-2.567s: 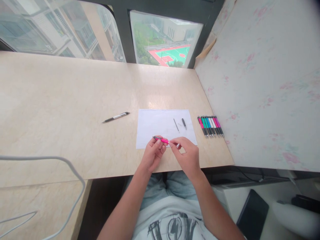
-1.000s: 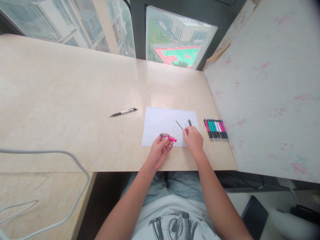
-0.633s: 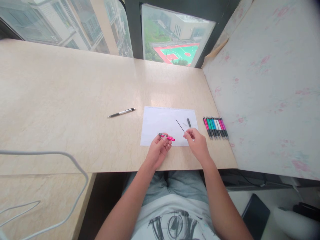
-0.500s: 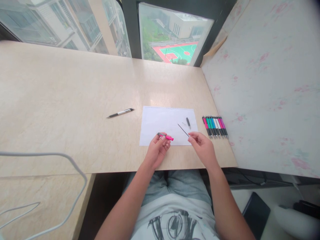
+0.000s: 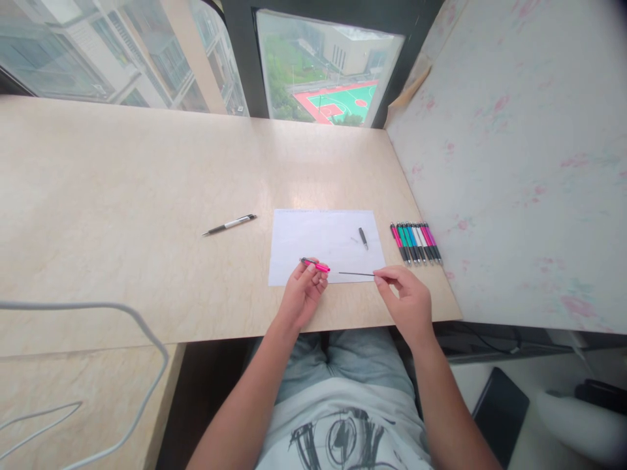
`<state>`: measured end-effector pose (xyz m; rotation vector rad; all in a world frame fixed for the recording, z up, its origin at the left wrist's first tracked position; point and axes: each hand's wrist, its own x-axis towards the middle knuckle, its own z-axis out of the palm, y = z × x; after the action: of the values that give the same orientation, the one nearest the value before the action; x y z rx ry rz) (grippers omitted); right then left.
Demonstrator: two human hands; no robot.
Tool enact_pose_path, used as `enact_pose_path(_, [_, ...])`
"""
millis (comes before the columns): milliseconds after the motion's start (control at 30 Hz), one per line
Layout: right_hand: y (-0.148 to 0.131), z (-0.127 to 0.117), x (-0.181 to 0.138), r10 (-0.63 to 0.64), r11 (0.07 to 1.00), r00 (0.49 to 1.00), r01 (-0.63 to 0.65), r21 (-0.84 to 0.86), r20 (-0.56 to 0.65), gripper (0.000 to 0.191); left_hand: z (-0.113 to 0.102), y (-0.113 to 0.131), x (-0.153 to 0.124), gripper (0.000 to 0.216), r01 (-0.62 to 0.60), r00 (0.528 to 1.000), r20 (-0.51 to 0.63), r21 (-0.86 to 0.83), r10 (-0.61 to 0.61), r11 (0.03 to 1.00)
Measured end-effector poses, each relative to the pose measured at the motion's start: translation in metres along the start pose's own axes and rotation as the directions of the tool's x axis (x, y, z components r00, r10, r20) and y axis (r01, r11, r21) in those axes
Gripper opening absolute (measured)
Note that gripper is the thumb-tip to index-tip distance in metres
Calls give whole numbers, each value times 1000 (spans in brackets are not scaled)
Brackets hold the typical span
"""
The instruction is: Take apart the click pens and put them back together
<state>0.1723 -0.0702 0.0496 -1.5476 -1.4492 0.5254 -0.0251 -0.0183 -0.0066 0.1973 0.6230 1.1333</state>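
Observation:
My left hand [image 5: 302,295] is closed round a pink pen barrel [image 5: 316,265], held just above the near edge of a white sheet of paper [image 5: 323,241]. My right hand [image 5: 409,301] pinches the end of a thin dark refill [image 5: 356,273]. The refill lies level and points left at the barrel's open end, a short gap away. A small black pen part [image 5: 363,237] lies on the paper beyond the refill.
Several pens in pink, green, blue and white [image 5: 415,243] lie in a row right of the paper. A black and white pen [image 5: 229,225] lies alone to the left on the beige desk [image 5: 122,215]. A floral wall [image 5: 514,163] bounds the right; a white cable [image 5: 122,313] loops at near left.
My right hand left the barrel, reached to the paper, picked up the thin refill and turned it level toward the barrel. My left hand has kept the pink barrel in place.

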Motion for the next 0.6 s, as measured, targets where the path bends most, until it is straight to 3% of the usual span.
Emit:
enact_pose_path(267, [-6, -2, 2, -96, 986, 994, 103, -129, 58, 10, 0, 0, -1, 24, -8, 1000, 0, 4, 8, 1000])
enact_pose_path(600, [-19, 20, 1, -127, 987, 987, 135, -83, 104, 13, 5, 0, -2, 28, -65, 997, -32, 120, 70, 991])
